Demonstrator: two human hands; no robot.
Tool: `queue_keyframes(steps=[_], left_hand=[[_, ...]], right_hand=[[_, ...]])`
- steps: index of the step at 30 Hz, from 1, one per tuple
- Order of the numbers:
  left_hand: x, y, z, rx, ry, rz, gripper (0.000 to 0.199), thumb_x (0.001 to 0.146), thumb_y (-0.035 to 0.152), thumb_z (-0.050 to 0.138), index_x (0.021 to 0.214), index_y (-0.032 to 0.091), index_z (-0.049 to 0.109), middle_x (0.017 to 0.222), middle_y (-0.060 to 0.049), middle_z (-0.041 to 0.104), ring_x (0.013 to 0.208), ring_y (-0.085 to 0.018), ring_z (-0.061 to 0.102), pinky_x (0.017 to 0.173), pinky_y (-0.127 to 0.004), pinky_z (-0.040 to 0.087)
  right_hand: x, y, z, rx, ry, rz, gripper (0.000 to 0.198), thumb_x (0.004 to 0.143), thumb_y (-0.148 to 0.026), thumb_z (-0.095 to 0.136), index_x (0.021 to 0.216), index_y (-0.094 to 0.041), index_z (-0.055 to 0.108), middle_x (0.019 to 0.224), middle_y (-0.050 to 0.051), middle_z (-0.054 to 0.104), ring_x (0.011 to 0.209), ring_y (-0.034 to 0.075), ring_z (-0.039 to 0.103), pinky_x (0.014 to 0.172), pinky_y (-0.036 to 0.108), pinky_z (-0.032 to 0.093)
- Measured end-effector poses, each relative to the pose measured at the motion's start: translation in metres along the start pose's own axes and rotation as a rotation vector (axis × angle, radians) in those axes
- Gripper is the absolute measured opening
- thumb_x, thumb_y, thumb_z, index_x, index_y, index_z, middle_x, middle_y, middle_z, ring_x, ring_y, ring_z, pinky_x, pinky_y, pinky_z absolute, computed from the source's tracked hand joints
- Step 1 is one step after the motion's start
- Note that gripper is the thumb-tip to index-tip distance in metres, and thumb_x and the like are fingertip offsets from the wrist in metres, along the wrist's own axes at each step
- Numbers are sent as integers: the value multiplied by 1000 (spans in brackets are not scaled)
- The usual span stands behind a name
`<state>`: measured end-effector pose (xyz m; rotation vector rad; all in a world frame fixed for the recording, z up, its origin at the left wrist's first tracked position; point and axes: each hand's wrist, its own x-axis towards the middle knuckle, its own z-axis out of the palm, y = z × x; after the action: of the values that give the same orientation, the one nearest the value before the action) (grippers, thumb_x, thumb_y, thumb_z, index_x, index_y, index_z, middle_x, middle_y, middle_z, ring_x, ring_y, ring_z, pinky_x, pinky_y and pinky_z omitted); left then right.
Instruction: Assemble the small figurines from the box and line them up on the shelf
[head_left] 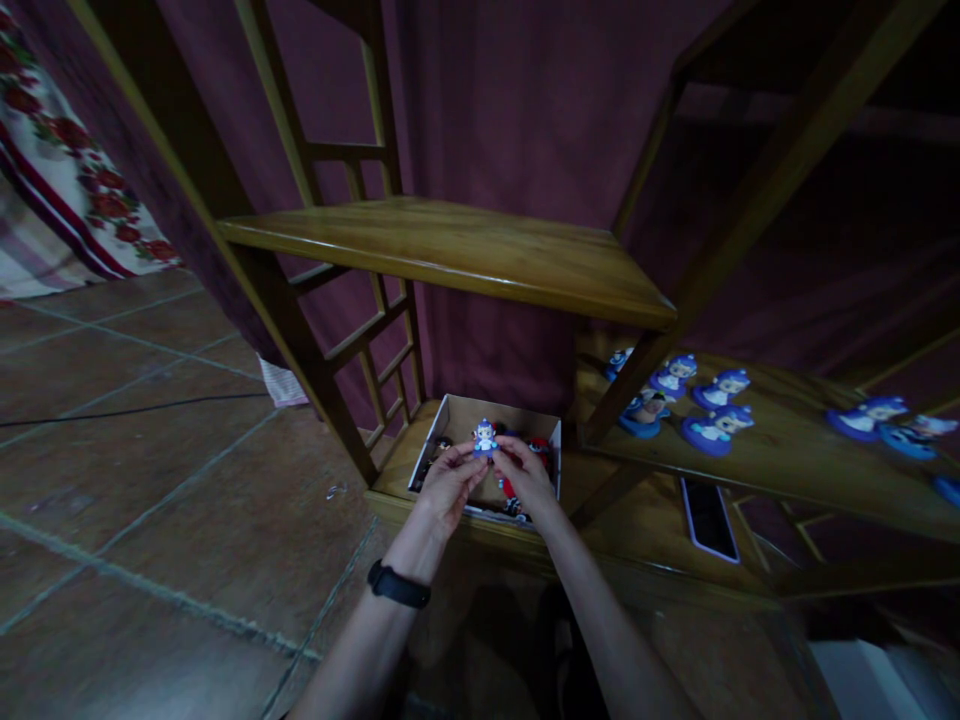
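Between my fingertips I hold a small purple-and-white figurine [485, 438] upright, above an open cardboard box [501, 411]. My left hand [448, 484], with a dark band on its wrist, grips the figurine from the left. From the other side my right hand [523, 472] pinches it too. Several more figurines lie in the box, among them a red-and-black one [512, 497] below my right hand. My hands and the held figurine hide part of the box's inside.
Over the box juts a wooden shelf board [450, 240]. To the right, several purple and blue figurines [716, 428] stand on another shelf [780, 450], with a phone [709, 518] lying below. A slanting wooden post [637, 375] separates the two sides. A cable [135, 410] crosses the tiled floor.
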<state>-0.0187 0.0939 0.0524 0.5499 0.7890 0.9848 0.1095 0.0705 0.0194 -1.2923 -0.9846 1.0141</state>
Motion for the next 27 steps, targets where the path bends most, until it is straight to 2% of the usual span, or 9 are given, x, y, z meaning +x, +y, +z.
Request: queue_keyframes(steps=[6,10,17,27], left_hand=[[2,-5,0,45,3,77,37,49,7,77,82,12,62,73,-3,67,67,-10,61,68,-22,46],[5,-8,0,135,54,150,40,46,14,80,82,13,62,72,-2,67,66,-11,60,67,-24,44],[6,-10,-1,248,62,215,42,46,23,81,82,14,60,74,-2,66,69,-12,59,71,-26,42],[11,-12,-3,304,112,272,43,44,23,81,80,14,58,71,0,63,63,-10,56,64,-22,41]], right_hand=[[-2,-3,0,-2,-18,-4,34,71,-41,59,101,-24,61,98,3,63,80,16,58,63,27,50],[-3,-5,0,-4,-19,-15,34,72,-41,59,101,-24,61,94,2,63,78,16,58,64,27,50],[-2,-2,-1,12,-14,-12,32,71,-41,60,98,-24,62,88,1,63,72,15,58,61,26,49],[-5,-7,0,-1,12,15,30,71,-40,60,96,-25,64,88,1,63,75,16,58,64,28,51]])
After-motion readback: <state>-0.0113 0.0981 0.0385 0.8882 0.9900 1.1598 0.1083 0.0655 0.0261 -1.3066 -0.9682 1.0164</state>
